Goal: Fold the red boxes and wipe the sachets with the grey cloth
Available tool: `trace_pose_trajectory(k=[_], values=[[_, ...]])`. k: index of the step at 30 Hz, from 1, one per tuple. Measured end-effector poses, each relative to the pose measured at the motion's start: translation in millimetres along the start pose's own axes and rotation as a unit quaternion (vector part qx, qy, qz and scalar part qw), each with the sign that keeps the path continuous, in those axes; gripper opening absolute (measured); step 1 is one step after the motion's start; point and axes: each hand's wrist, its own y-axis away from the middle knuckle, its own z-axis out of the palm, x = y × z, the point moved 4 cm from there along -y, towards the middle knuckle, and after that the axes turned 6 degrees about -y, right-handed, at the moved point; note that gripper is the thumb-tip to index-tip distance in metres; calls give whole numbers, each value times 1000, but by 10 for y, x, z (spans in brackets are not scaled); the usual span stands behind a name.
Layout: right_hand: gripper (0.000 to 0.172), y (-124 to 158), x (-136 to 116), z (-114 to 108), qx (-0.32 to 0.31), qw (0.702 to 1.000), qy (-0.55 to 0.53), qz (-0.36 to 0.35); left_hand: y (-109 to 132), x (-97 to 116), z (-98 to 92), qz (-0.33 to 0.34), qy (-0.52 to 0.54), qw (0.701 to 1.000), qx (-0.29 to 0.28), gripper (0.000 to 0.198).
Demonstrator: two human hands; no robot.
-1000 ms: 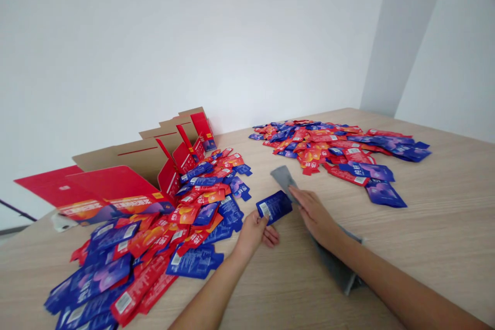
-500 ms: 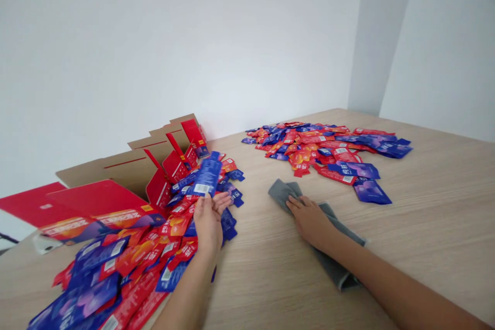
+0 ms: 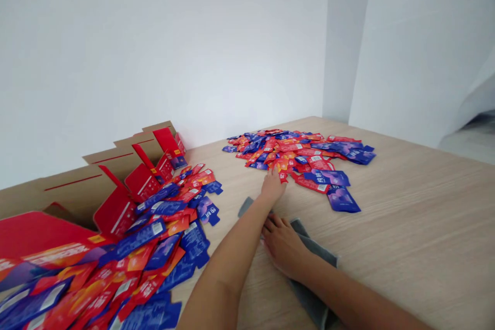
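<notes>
My left hand (image 3: pixel 274 184) reaches across to the near edge of the far pile of red and blue sachets (image 3: pixel 294 149), its fingertips touching a red and orange sachet (image 3: pixel 281 165). My right hand (image 3: pixel 284 247) lies flat with fingers spread on a folded grey cloth (image 3: pixel 315 250), which is partly hidden under my forearms. On the left, a second pile of red and blue sachets (image 3: pixel 150 247) spreads over the table in front of open red cardboard boxes (image 3: pixel 116 211).
The boxes have raised brown flaps (image 3: pixel 73 178) along the wall at the left. A light wooden table (image 3: pixel 417 206) runs under everything. White walls stand behind, and a pale draped sheet (image 3: pixel 472 108) shows at the right edge.
My left hand has let go of the blue sachet over the left pile and moved right to the far pile. My right hand stays on the cloth. The view has turned.
</notes>
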Motion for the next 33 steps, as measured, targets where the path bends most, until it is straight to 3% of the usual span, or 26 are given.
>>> trace_pose_trajectory(k=[3,6,11,15,19,21,23,26,28,31,33], values=[[27,-7,36,28,-12,1000,-8,-11,-129,29,144,5,-67,997,-25,49],[32,-5,34,6,-9,1000,-23,-18,-119,-88,145,-17,-56,998,-33,36],[53,-7,62,-8,-20,1000,-8,17,85,-445,-202,-55,14,997,-53,22],[51,-37,269,-63,4,999,2,52,518,-814,-563,-130,117,983,-62,12],[48,-82,509,-192,67,992,-13,103,1227,-1044,-743,-204,229,947,-93,15],[50,-80,475,-223,92,989,-20,112,1549,-1049,-751,-222,271,929,-117,17],[52,-57,260,-191,101,993,-36,50,1772,-1001,-712,-231,304,913,-145,18],[59,22,-179,-1,34,992,-42,-113,1897,-912,-634,-238,337,896,-167,17],[64,52,-266,137,-18,991,-13,-134,1894,-878,-602,-239,351,890,-166,16],[65,-6,33,189,-14,998,45,-50,1889,-863,-596,-240,356,888,-166,20],[61,-72,366,132,13,998,56,7,1907,-863,-656,-221,303,916,-142,24]])
